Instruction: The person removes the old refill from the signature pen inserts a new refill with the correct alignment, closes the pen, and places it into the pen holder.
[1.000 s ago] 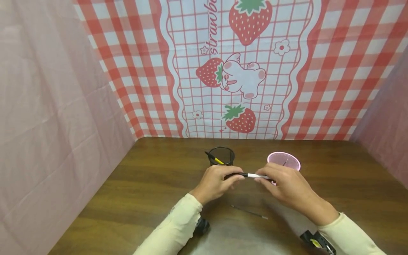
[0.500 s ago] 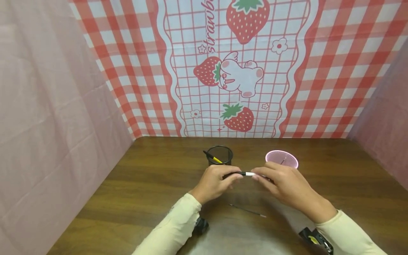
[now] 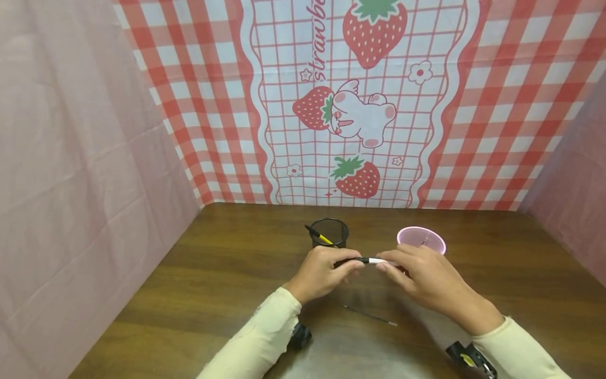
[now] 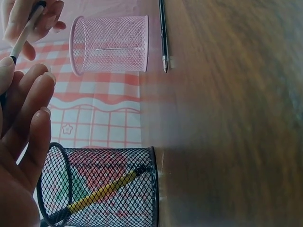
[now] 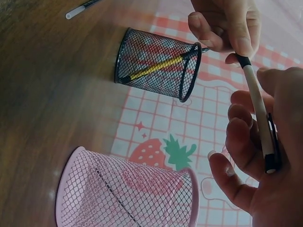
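Both hands hold one pen point(image 3: 374, 260) level above the table, in front of the two mesh cups. Its barrel is white with black ends, and a black clip shows in the right wrist view. My left hand point(image 3: 321, 272) pinches the black end between thumb and fingers. My right hand point(image 3: 428, 276) grips the white barrel, its fingertips close to the left ones. Below them on the table lies a thin dark pen refill point(image 3: 369, 315) with a pale end. The left wrist view shows the metal tip of that refill point(image 4: 164, 42).
A black mesh cup point(image 5: 181, 90) holds a yellow and black pen point(image 5: 156, 68). To its right stands a pink mesh cup point(image 3: 421, 228) with a thin dark stick point(image 5: 118, 197) inside. A checked strawberry cloth point(image 3: 355, 105) hangs behind the wooden table point(image 3: 189, 295).
The hands stay nearly in place on the pen. Slightly closer to the left fingertips, the right fingertips have shifted along the white barrel. The refill and cups have not moved.
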Demonstrator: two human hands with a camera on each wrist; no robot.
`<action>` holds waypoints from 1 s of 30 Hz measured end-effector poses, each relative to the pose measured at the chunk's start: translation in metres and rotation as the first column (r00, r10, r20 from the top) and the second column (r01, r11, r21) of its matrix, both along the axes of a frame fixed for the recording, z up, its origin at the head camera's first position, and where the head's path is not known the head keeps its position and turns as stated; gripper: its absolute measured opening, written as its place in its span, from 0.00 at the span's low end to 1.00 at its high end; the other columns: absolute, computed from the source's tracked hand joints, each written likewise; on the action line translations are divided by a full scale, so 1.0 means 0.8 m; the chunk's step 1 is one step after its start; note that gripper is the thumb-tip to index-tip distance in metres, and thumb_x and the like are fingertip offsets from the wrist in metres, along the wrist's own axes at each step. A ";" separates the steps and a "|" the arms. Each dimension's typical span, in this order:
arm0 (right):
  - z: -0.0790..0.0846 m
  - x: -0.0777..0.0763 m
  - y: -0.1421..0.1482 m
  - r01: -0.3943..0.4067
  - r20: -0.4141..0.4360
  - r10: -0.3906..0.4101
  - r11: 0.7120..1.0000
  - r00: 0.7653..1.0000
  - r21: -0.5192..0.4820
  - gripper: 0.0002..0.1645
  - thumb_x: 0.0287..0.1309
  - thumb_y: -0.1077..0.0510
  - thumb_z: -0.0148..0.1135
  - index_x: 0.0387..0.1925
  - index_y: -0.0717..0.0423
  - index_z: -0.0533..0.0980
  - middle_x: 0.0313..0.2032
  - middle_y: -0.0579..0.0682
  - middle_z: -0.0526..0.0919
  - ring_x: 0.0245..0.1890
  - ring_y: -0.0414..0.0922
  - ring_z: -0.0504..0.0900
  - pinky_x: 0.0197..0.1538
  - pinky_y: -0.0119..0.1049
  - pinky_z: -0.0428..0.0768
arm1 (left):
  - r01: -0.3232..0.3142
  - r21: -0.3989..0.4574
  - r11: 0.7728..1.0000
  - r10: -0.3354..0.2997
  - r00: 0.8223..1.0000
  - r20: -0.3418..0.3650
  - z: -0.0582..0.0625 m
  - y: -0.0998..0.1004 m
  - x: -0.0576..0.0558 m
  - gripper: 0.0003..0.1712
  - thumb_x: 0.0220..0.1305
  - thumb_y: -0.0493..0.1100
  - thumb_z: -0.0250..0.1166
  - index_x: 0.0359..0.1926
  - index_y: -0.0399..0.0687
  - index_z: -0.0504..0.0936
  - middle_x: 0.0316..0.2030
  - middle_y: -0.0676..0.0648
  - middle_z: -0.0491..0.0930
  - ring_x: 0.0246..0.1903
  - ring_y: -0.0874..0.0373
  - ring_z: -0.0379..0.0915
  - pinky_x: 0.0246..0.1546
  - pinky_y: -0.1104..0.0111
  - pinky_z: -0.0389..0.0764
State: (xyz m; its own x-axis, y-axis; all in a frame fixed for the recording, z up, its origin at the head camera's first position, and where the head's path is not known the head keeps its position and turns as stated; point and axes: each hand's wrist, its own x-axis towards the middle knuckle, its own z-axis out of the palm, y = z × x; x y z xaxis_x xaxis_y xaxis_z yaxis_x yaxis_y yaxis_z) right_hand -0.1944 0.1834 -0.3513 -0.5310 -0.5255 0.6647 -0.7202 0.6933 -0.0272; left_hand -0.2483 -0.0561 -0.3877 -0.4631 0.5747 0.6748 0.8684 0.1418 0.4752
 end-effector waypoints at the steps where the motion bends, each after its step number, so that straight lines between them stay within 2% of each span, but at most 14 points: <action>1: 0.000 0.000 0.000 0.003 0.007 -0.003 1.000 1.000 0.002 0.12 0.55 0.56 0.73 0.43 0.47 0.85 0.36 0.37 0.84 0.31 0.35 0.80 0.33 0.41 0.80 | 0.003 0.001 1.000 -0.003 1.000 0.010 0.000 0.000 0.000 0.08 0.70 0.43 0.65 0.42 0.44 0.86 0.27 0.50 0.86 0.21 0.64 0.81 0.24 0.81 0.78; 7: 0.003 -0.001 0.000 -0.021 0.006 0.021 1.000 1.000 -0.005 0.15 0.56 0.54 0.73 0.46 0.48 0.83 0.38 0.40 0.85 0.32 0.34 0.80 0.37 0.40 0.79 | 0.003 -0.010 1.000 -0.003 0.999 0.046 0.001 -0.002 0.001 0.08 0.70 0.42 0.65 0.42 0.43 0.86 0.27 0.50 0.86 0.21 0.62 0.81 0.25 0.80 0.78; 12: 0.005 -0.002 0.002 -0.031 -0.015 0.031 0.999 0.999 -0.015 0.19 0.53 0.48 0.75 0.46 0.49 0.82 0.36 0.37 0.83 0.30 0.32 0.77 0.37 0.40 0.75 | 0.000 0.000 1.000 0.000 0.998 0.067 0.002 -0.005 -0.002 0.08 0.69 0.42 0.65 0.43 0.42 0.86 0.26 0.48 0.86 0.20 0.63 0.81 0.24 0.80 0.79; 18: 0.006 -0.006 0.007 -0.022 -0.019 0.021 0.999 1.000 -0.030 0.20 0.44 0.55 0.78 0.40 0.51 0.79 0.32 0.36 0.81 0.29 0.32 0.75 0.36 0.39 0.74 | 0.012 0.041 0.999 -0.017 0.993 0.113 0.001 -0.008 -0.006 0.08 0.70 0.42 0.65 0.42 0.43 0.86 0.25 0.51 0.84 0.20 0.64 0.79 0.23 0.77 0.81; 20: 0.005 -0.007 0.008 -0.032 -0.034 0.031 0.999 0.999 -0.031 0.19 0.45 0.57 0.77 0.39 0.52 0.78 0.30 0.36 0.80 0.29 0.33 0.75 0.36 0.39 0.74 | 0.018 0.056 0.998 -0.026 0.990 0.141 0.000 -0.008 -0.006 0.08 0.70 0.42 0.65 0.42 0.43 0.86 0.24 0.51 0.84 0.20 0.63 0.80 0.23 0.75 0.81; 22: 0.003 -0.008 0.008 -0.041 -0.057 0.039 0.999 0.998 -0.032 0.15 0.56 0.50 0.72 0.37 0.53 0.78 0.30 0.37 0.80 0.29 0.34 0.75 0.36 0.39 0.73 | 0.021 0.064 0.998 -0.031 0.986 0.165 0.000 -0.008 -0.005 0.08 0.70 0.42 0.65 0.42 0.43 0.86 0.24 0.51 0.84 0.20 0.61 0.81 0.24 0.74 0.82; 25: 0.000 -0.009 0.007 -0.052 -0.089 0.048 0.998 0.995 -0.042 0.22 0.70 0.39 0.57 0.35 0.53 0.78 0.29 0.39 0.80 0.28 0.35 0.74 0.37 0.37 0.72 | 0.017 0.064 0.998 -0.028 0.985 0.173 0.000 -0.008 -0.004 0.07 0.69 0.41 0.65 0.42 0.43 0.86 0.24 0.50 0.84 0.20 0.60 0.81 0.24 0.74 0.82; 27: -0.001 -0.009 0.007 -0.058 -0.102 0.053 0.997 0.993 -0.051 0.31 0.74 0.35 0.43 0.35 0.53 0.79 0.29 0.39 0.81 0.28 0.35 0.75 0.38 0.35 0.71 | 0.016 0.065 0.998 -0.027 0.985 0.171 -0.001 -0.007 -0.004 0.06 0.69 0.40 0.66 0.42 0.42 0.86 0.24 0.49 0.84 0.20 0.61 0.80 0.24 0.75 0.81; 30: -0.002 -0.009 0.007 -0.077 -0.108 0.069 0.995 0.992 -0.068 0.31 0.74 0.34 0.43 0.34 0.53 0.80 0.29 0.38 0.81 0.28 0.34 0.76 0.37 0.33 0.72 | 0.017 0.070 0.997 -0.028 0.987 0.161 -0.001 -0.005 -0.004 0.05 0.67 0.37 0.66 0.41 0.40 0.86 0.23 0.46 0.84 0.19 0.59 0.80 0.23 0.76 0.81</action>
State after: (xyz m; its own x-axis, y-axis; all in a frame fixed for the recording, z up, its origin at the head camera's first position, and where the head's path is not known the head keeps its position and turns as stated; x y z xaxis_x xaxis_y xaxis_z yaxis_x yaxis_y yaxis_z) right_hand -0.2015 0.1889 -0.3532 -0.4183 -0.5090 0.7523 -0.7702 0.6378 0.0033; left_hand -0.2512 -0.0598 -0.3885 -0.5565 0.5415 0.6301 0.7822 0.0857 0.6171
